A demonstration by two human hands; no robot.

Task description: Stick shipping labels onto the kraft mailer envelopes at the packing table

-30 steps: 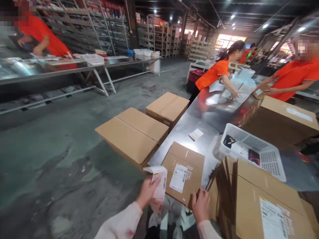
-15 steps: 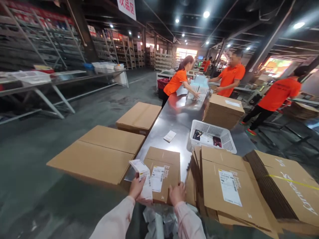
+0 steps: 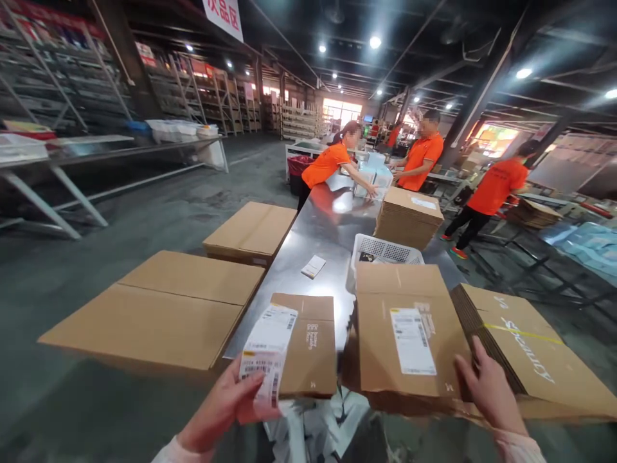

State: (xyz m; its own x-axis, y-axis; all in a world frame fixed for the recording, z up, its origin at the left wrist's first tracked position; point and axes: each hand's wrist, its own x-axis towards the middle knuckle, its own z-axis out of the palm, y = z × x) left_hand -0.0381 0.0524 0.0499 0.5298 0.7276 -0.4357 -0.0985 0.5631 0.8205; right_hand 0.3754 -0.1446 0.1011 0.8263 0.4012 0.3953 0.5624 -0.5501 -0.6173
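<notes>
My left hand point(image 3: 226, 399) is closed on a folded strip of white shipping labels point(image 3: 270, 325), with the thumb on its lower part. The strip overlaps the left side of a flat cardboard box point(image 3: 313, 354) with printed lettering. My right hand point(image 3: 491, 386) has its fingers apart at the right edge of another flat cardboard box point(image 3: 378, 347), which lies on a pile. That box bears a white shipping label point(image 3: 412, 341). Whether the fingertips still touch its edge is hard to tell.
A strapped stack of flat cartons point(image 3: 530, 347) lies at the right. Large cartons point(image 3: 159, 321) stand left of the metal table point(image 3: 318, 238). A white basket point(image 3: 385, 247) and a small white packet point(image 3: 313, 266) are on it. Co-workers in orange shirts point(image 3: 328, 164) stand beyond.
A labelled box has moved from the middle onto the right-hand pile, partly covering the basket. My right hand has moved right. An unlabelled-looking box face now shows in the middle; the strip tilts toward me.
</notes>
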